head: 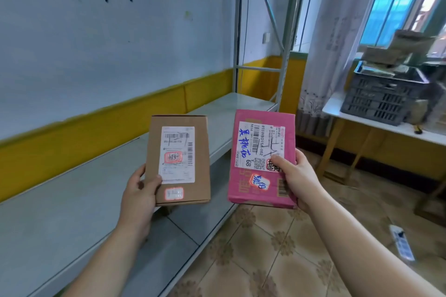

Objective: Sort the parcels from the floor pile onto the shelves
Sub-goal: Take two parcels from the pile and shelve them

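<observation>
The left hand (138, 190) grips a brown box (178, 159) at its lower left corner, and the right hand (296, 176) grips a pink box (263, 157) at its lower right. Both are in the air by the shelf (72, 200) front edge, labels up — probably for reading before shelving.

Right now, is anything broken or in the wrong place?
Both parcels look whole: the brown box in the left hand and the pink box in the right hand. A white flat thing lies loose on the floor, and cardboard sits crookedly heaped on the grey crate.
</observation>
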The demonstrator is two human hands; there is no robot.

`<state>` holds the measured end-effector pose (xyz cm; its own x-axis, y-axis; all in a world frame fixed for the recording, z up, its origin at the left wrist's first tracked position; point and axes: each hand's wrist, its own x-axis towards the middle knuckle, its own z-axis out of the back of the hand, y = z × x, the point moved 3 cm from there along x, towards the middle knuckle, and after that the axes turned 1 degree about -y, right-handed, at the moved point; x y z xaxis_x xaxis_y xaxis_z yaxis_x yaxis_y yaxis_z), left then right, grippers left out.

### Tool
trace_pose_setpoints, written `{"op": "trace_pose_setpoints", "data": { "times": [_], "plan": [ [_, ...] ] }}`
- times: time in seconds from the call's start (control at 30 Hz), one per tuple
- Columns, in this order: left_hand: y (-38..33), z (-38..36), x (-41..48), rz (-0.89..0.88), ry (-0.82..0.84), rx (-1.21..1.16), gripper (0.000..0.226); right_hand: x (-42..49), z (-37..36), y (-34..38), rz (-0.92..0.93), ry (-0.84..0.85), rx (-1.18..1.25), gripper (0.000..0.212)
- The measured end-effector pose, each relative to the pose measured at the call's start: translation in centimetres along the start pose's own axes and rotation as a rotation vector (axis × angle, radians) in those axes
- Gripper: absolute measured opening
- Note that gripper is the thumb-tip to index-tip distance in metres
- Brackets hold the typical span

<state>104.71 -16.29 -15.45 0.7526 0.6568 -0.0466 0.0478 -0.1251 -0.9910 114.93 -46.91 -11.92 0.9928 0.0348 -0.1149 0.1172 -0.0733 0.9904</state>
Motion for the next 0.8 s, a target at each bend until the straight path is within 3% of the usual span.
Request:
{"op": "trace_pose_setpoints", "data": {
  "times": [0.17,0.33,0.5,0.8],
  "plan": [
    [1.5,-6.7,5.1,0.027,-0.111,-0.046,0.047,10.5,2.6,0.8,-0.024,0.061,0.000,0.046],
    [2.0,-9.2,8.8,0.049,-0.220,-0.024,0.050,18.6,0.7,0.8,-0.083,0.177,-0.055,0.050],
    [3.5,-8.0,12.7,0.072,-0.325,0.048,0.046,24.6,-5.1,-1.0,-0.148,0.305,-0.128,0.045],
    [8.0,-4.9,22.3,0.166,-0.446,0.054,0.042,34.2,-18.6,-4.2,-0.225,0.565,-0.305,0.058]
  ]
}}
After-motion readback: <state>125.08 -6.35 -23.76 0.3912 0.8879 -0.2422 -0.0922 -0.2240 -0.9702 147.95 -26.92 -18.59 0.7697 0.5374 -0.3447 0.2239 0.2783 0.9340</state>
